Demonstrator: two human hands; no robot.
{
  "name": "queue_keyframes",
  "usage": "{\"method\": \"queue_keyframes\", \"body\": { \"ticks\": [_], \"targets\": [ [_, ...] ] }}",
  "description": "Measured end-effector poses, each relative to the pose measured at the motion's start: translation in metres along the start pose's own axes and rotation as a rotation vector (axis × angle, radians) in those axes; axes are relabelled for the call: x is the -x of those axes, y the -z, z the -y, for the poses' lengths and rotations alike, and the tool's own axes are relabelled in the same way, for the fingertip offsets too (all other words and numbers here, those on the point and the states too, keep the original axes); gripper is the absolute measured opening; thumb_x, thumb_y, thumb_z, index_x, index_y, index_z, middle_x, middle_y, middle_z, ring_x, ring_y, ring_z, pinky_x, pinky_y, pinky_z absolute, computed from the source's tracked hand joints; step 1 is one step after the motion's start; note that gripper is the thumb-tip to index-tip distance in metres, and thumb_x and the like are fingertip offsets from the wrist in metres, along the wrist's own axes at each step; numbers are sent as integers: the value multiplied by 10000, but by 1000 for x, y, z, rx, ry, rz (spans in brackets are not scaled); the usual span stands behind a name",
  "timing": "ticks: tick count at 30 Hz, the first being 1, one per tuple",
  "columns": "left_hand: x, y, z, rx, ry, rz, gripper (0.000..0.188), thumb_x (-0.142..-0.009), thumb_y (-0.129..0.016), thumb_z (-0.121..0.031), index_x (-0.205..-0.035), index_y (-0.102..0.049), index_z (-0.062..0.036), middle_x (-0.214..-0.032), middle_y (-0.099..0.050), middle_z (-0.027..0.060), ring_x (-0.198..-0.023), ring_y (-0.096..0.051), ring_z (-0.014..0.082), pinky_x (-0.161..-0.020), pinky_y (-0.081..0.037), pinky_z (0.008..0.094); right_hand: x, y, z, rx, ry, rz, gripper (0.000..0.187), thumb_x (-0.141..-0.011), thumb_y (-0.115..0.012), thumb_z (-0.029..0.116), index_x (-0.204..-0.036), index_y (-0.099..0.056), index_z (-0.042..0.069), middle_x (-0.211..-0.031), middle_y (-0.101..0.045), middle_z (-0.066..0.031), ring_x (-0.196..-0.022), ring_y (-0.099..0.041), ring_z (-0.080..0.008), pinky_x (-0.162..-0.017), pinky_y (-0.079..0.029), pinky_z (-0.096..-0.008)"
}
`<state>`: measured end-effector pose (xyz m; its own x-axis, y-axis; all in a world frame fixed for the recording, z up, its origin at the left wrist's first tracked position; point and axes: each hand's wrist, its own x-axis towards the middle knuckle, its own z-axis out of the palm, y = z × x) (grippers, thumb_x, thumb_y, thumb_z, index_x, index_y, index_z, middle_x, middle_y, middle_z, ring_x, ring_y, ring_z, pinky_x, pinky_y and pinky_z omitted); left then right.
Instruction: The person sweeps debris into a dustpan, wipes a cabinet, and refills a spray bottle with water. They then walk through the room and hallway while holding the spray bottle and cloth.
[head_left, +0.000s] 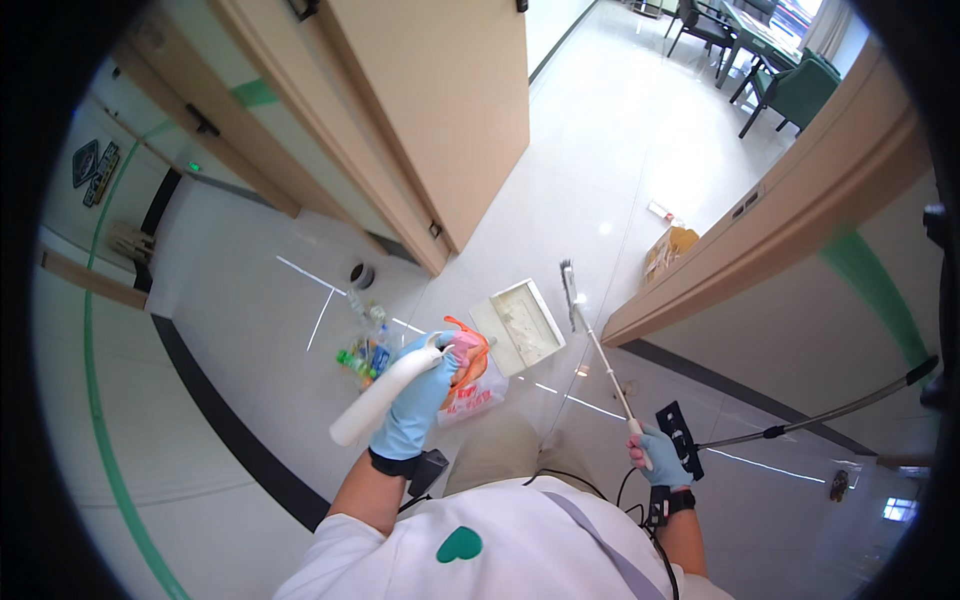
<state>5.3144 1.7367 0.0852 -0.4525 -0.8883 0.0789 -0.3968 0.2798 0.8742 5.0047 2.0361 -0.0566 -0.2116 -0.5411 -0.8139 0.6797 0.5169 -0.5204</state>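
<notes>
My left hand (420, 390), in a light blue glove, is closed around a thick white handle (385, 395) that slants up towards me. An orange plastic bag (468, 355) is bunched at the same hand. Just beyond lies a white dustpan (520, 325) with pale dust in it; the handle appears to be its own, though the join is hidden. My right hand (660, 455), also gloved, is wrapped around the white shaft of a broom (605, 360). The broom's narrow bristle head is on the floor, right of the dustpan and apart from it.
Plastic bottles (370, 350) and a dark cup (362, 275) lie on the left floor. A white plastic bag (475, 395) sits before my legs. A black flat floor-tool head (680, 440) with a metal pole is beside my right hand. A box (668, 252) stands by the doorframe (760, 200).
</notes>
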Motion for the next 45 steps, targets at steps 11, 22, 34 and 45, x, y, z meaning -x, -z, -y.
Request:
{"method": "queue_keyframes", "body": {
  "ticks": [11,22,34,45],
  "targets": [
    [-366,-59,-16,588,108,240,251,-978,-635,-252,-903,-693,-20,-828,-630,21,-774,-559,100,-727,-458,243,-167,-91,164,111,-92,-147,61,-945,-555,80,-952,-602,41,-767,-596,-32,-582,-568,-109,-460,-455,-259],
    [-707,-283,4,1037,483,310,325,-1022,-590,-307,-1011,-689,3,-861,-552,18,-785,-509,117,-675,-471,309,-272,-127,348,-15,-115,-183,148,-990,-547,150,-945,-606,22,-772,-614,-68,-558,-572,-133,-461,-468,-278],
    [-727,-423,245,743,1506,-76,285,-1014,-502,-377,-1046,-632,-126,-999,-647,52,-946,-617,265,-837,-524,469,-316,-143,436,-349,-155,-305,293,-941,-566,80,-1221,-564,-5,-842,-635,-57,-581,-576,-92,-448,-453,-238],
    [-861,-467,291,782,1620,302,433,-1037,-401,-439,-1144,-554,-49,-1139,-643,136,-1047,-618,335,-989,-486,540,-353,-239,455,-467,-144,-476,81,-946,-576,86,-994,-619,36,-806,-643,-57,-567,-584,-116,-499,-464,-231]
  ]
}}
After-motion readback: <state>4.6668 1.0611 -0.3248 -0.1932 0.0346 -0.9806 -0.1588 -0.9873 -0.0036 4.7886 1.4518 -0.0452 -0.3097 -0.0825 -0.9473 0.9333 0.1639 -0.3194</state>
